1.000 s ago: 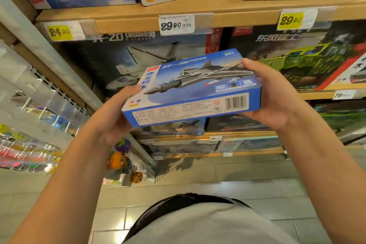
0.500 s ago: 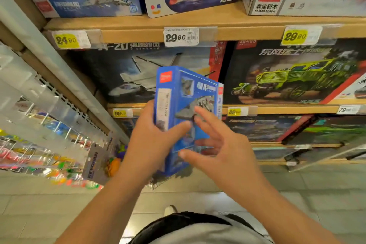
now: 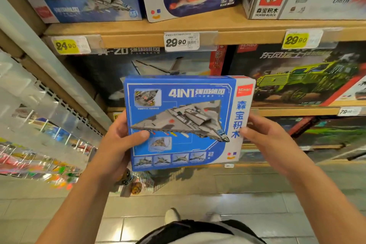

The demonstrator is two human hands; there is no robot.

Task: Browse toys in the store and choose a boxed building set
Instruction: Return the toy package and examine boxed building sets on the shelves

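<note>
Wooden shelves (image 3: 198, 25) stacked with boxed brick sets and hung with yellow and white price tags fill the aisle behind a shopper's raised hands. Between those hands a blue boxed building set (image 3: 184, 123) stands upright, its printed face turned toward the wearer, apparently so the large grey jet artwork and the row of small model pictures along the bottom can be read at a glance. The left hand (image 3: 116, 144) grips the box's left edge, thumb laid across the front and fingers hidden behind, and seems to carry most of the weight. The right hand (image 3: 267, 140) holds the opposite edge near the white side strip, thumb tip on the front; how its fingers lie behind the box cannot be seen. Holding both edges keeps the face flat and steady for inspection. Beyond the hands, a dark jet box (image 3: 150, 73) sits just behind the held set, and a green truck box (image 3: 309, 77) stands past the right hand. Below the hands, tiled floor (image 3: 237, 200) and the wearer's shoes show. Judging from the pose, browsing is at the examining stage, the choice not yet settled.
</note>
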